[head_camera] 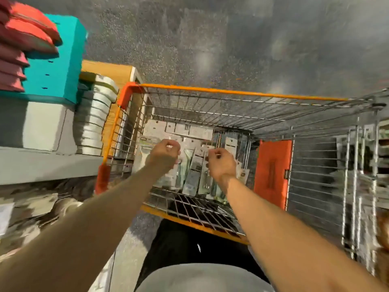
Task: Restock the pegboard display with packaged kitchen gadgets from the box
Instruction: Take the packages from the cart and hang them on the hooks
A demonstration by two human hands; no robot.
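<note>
Both hands reach down into the wire cart (231, 92), where the packages (193, 175) lie overlapping on the bottom. The left hand (165, 153) and the right hand (221, 163) have the fingers curled just above them; whether they pinch a card, one cannot tell. Pulling one package up may drag its neighbours, or a corner may catch in the wire.
</note>
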